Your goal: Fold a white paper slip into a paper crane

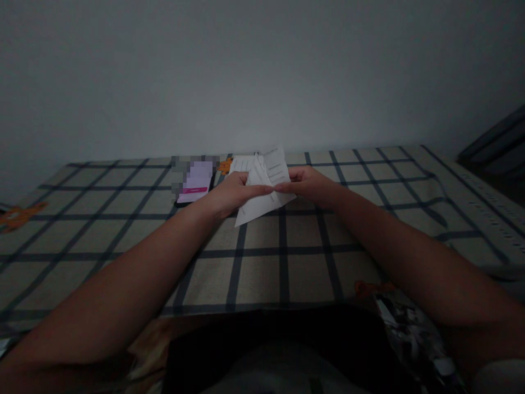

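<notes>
Between my two hands is a folded sheet of white paper (262,203) with lines of print on it, held above the table. Its upper part stands up in creased flaps, and a pointed corner hangs toward me at the lower left. My left hand (234,192) grips the paper's left side, thumb lying across the front. My right hand (309,185) pinches the right side, and both thumb tips meet near the middle crease. The fingers behind the sheet are partly hidden. Just left of my left hand lies a phone (196,183) with a lit, partly blurred screen.
A checked cloth (262,279) with dark lines and orange bear prints covers the table. Behind it rises a plain grey wall (262,71). Dark slats (498,139) stand at the far right. A shiny patterned item (414,328) sits below the table's front edge.
</notes>
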Demonstrator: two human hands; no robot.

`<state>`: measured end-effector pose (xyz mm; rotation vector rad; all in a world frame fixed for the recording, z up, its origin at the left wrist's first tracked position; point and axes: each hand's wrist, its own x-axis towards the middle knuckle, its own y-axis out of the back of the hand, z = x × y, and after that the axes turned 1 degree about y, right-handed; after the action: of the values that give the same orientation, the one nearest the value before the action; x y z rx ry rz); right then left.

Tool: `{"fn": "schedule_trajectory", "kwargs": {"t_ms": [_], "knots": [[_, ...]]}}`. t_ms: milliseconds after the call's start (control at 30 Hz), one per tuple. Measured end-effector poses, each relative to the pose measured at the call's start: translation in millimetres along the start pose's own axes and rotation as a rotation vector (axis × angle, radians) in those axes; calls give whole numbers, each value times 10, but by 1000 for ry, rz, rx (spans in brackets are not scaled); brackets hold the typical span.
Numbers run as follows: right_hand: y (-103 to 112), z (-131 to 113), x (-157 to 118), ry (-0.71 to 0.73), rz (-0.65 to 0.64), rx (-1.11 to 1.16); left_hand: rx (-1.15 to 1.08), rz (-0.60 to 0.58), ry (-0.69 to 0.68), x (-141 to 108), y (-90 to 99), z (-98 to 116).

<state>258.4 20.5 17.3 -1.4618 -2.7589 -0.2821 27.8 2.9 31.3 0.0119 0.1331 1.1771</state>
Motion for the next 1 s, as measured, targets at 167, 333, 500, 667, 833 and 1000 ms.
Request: {"fn": "schedule_trajectory", "kwargs": {"t_ms": [167,333,500,667,833,1000], "knots": [[3,-14,-14,-3,-7,24,-1,-15,9,-15,5,11],[-4,-28,-16,-3,-7,10,65,-6,3,-27,5,23],[-15,-39,-15,-4,-8,-3,62,-8,-17,-4,13,-6],[-15,-30,-7,40,-1,-26,44,-10,-25,3,9,-21],[-39,-22,10,111,20,-66,-5,10,-8,-5,-4,-9],[-83,-52,19,222,83,-134,-41,27,49,7,2,-1]]}}
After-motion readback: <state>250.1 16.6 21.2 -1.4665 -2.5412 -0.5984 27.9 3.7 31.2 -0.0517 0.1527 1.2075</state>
